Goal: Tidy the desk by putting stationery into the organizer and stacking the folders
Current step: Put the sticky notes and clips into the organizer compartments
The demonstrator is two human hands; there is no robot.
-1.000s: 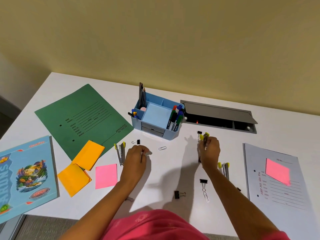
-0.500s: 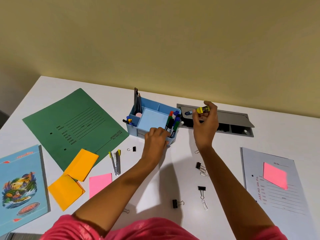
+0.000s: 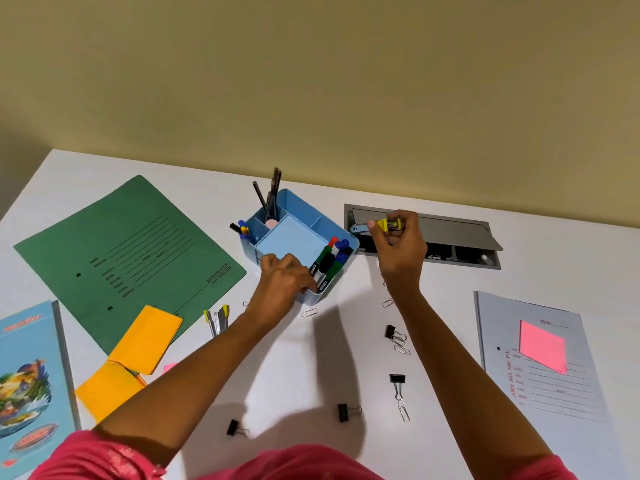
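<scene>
1. Right hand (image 3: 398,251): raised over the grey cable hatch (image 3: 460,237) at the back of the counter (image 3: 311,358), just right of the organizer. Fingers curled, pinching a small yellow-tipped tool (image 3: 389,224); its blue end pokes out left, toward the organizer.
2. Left hand (image 3: 280,282): lies on the front rim of the blue organizer (image 3: 304,209), fingers bent, next to the markers (image 3: 329,261). Can't tell if it holds anything.
3. Organizer sits mid-counter near the wall, with pens (image 3: 272,199) upright in a back compartment and markers in the right front one.
4. Second yellow-tipped pair (image 3: 216,320) lies on the counter, left of the left wrist.
5. Green folder (image 3: 131,251) flat on the left; grey folder (image 3: 554,393) flat on the right with a pink sticky note (image 3: 542,348) on it. Well apart, not stacked.
6. Loose on the counter: binder clips (image 3: 397,378), paper clips (image 3: 309,312), orange sticky pads (image 3: 145,337), and a blue notebook (image 3: 27,386) at far left.
</scene>
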